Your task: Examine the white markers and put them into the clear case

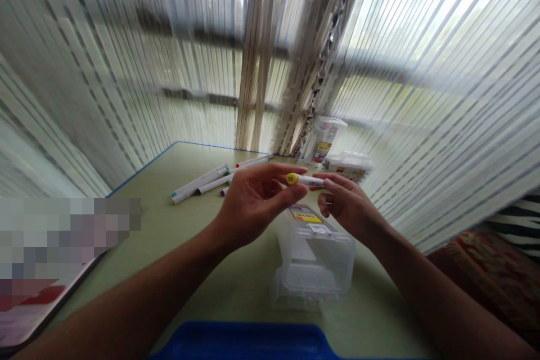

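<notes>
A white marker point(304, 180) with a yellow end numbered 35 is held level above the table. My left hand point(253, 202) has its thumb and index finger on either side of the yellow end. The right hand point(348, 199) pinches the marker's other end between thumb and fingers. Below both hands a clear plastic case point(318, 261) lies on the table, with a yellow label near its far end. Several white markers point(213, 181) with coloured ends lie in a loose pile beyond my left hand, which hides part of them.
Against the curtain point(202, 67) stands an upright clear case point(324, 138), beside another clear case point(348, 164) lying down. The pale green table point(152, 180) has a blue edge. A blue tray-like piece point(248, 340) is at the near edge. A partly blurred flat object point(46, 306) lies at left.
</notes>
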{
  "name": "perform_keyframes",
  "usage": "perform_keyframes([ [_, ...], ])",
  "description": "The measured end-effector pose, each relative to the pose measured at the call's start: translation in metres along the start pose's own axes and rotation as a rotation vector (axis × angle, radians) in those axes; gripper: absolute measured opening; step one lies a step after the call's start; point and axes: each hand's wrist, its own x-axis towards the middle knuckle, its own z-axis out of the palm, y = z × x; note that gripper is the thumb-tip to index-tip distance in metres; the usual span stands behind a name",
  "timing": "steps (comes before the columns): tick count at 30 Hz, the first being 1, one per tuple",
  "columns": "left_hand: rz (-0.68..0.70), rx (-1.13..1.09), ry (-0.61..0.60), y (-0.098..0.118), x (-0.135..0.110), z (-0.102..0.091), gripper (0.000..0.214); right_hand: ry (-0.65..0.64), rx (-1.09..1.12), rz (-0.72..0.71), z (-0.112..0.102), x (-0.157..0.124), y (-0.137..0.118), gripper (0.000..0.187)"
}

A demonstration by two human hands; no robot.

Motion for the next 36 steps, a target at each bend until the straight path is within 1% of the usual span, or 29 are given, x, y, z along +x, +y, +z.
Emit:
perform_keyframes([
  [6, -0.016, 0.046, 0.022, -0.001, 0.0, -0.001, 0.026, 0.022, -0.008, -0.001, 0.0, 0.0, 0.0, 0.028],
  [10, -0.028, 0.091, 0.042, -0.004, 0.002, -0.003, 0.025, 0.078, 0.003, -0.017, -0.001, 0.001, -0.001, 0.029],
  [15, -0.067, 0.239, 0.061, -0.014, 0.007, -0.014, 0.024, 0.177, 0.031, -0.063, -0.003, 0.004, -0.005, 0.025],
  [18, -0.089, 0.343, 0.065, -0.023, 0.009, -0.022, 0.025, 0.198, 0.041, -0.107, -0.002, 0.003, -0.008, 0.023],
  [22, -0.138, 0.426, 0.045, -0.032, 0.012, -0.029, 0.028, 0.181, 0.036, -0.154, 0.002, 0.0, -0.012, 0.021],
  [26, -0.201, 0.514, 0.007, -0.035, 0.014, -0.034, 0.035, 0.12, -0.009, -0.236, 0.007, -0.005, -0.014, 0.019],
  [31, -0.176, 0.706, 0.001, -0.039, 0.015, -0.039, 0.04, 0.052, -0.122, -0.316, 0.016, -0.013, -0.015, 0.022],
  [36, -0.191, 0.72, 0.028, -0.04, 0.015, -0.038, 0.048, 0.008, -0.127, -0.325, 0.024, -0.019, -0.019, 0.022],
])
